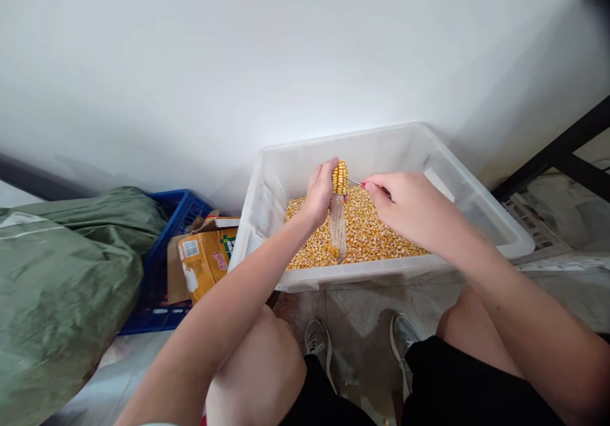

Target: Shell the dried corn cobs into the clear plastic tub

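A corn cob (338,213) (bare below, kernels left only at its top) is held upright over the kernel-filled white bin (476,219), clamped by the left hand (320,192) at 9 o'clock, while a thin metal tool (355,182) is pinched in the right hand (405,205) at 3 o'clock.

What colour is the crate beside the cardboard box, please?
The crate is blue, seen best in the head view.

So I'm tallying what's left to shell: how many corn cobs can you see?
1. The corn cob stands upright over the clear tub, gripped by the left hand, mostly stripped. The green sack and blue crate may hide more.
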Demonstrator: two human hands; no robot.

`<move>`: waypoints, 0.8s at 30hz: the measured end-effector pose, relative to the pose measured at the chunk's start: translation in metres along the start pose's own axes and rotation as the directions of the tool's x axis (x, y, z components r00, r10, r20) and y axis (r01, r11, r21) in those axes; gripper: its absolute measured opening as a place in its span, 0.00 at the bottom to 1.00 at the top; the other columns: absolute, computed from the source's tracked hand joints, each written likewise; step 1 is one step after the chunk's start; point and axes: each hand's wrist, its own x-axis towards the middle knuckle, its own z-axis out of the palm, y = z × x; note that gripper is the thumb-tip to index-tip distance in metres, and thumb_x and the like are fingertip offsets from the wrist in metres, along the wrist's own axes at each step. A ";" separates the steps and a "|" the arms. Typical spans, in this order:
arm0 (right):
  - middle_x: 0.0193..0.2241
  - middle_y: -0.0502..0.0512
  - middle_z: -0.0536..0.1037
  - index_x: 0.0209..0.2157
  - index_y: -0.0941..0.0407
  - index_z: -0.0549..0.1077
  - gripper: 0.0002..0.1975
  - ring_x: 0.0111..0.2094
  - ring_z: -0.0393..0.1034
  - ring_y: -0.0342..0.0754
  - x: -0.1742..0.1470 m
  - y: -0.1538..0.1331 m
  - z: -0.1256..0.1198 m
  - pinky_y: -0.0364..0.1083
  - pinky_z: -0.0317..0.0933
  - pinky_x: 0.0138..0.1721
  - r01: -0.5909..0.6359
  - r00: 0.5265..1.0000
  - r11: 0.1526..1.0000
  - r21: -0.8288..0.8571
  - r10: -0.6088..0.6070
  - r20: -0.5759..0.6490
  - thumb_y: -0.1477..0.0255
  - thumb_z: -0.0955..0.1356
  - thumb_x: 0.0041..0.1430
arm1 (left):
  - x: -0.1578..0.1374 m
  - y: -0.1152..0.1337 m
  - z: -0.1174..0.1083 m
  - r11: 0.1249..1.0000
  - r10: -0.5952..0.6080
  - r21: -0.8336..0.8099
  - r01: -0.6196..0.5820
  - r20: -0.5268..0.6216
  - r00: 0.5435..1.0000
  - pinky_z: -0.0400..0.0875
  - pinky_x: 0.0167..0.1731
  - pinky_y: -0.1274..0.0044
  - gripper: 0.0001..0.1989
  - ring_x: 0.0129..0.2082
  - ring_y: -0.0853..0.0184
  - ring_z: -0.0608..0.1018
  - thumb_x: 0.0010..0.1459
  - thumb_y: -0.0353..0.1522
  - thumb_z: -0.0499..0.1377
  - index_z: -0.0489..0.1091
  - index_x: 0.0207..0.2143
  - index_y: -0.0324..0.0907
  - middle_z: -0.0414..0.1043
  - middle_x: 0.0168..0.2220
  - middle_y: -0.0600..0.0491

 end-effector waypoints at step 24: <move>0.23 0.50 0.68 0.34 0.56 0.76 0.18 0.25 0.57 0.44 0.015 0.029 0.008 0.46 0.50 0.29 0.077 0.995 0.931 0.357 -0.094 0.029 0.62 0.60 0.68 | -0.006 0.013 0.004 0.997 0.028 -0.076 -0.033 -0.056 0.998 0.66 0.22 0.77 0.21 0.22 0.70 0.70 0.55 0.52 0.56 0.64 0.36 0.44 0.61 0.23 0.56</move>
